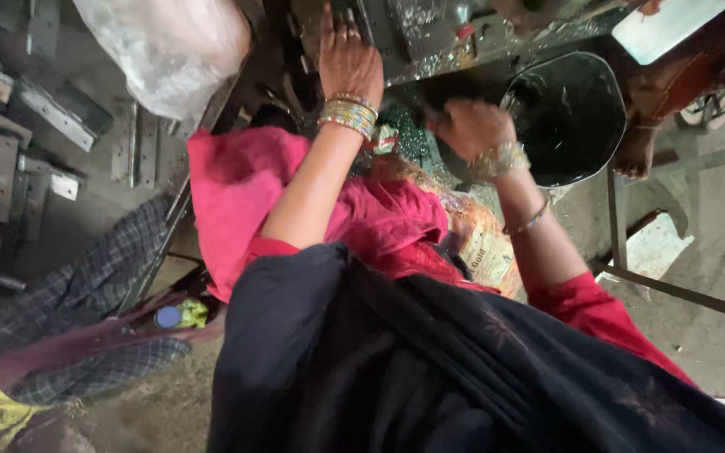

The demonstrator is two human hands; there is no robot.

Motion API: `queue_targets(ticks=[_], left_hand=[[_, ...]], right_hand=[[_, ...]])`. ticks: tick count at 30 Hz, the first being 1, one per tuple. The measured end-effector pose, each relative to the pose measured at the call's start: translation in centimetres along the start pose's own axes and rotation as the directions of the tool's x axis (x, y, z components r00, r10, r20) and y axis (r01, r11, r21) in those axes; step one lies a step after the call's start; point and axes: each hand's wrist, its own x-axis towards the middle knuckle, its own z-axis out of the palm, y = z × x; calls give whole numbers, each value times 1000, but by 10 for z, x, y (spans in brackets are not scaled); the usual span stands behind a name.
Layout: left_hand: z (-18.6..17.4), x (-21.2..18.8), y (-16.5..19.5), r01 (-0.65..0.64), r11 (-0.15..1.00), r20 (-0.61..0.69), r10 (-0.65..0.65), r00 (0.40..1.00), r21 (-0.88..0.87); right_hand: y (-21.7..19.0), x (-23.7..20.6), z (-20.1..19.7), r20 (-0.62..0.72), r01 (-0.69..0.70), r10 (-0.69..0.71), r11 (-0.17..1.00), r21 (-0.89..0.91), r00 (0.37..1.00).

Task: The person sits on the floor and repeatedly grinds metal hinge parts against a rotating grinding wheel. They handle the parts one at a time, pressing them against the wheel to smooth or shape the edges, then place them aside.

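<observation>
Her left hand (348,60) reaches farther forward, fingers spread flat; just beside it, nearer her body, the right hand (472,126) is fisted.

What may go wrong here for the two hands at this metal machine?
The left hand lies flat on the metal machine bed; its bangles might catch on the parts. The right hand grips something small, unclear what, beside the dark bowl, amid shiny metal scraps that could cut.
</observation>
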Motion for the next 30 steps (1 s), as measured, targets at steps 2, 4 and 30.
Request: queue_targets(ticks=[2,4,30], left_hand=[[5,3,0,0,999,6,0,1000,47],[11,3,-1,43,994,-345,-7,939,98],[35,26,-15,-12,997,-336,-13,942,-70]], right_hand=[[-7,-11,20,125,-169,146,965,199,981],[-14,-22,36,145,-208,176,947,245,974],[-2,-12,42,-22,52,-47,949,310,999]])
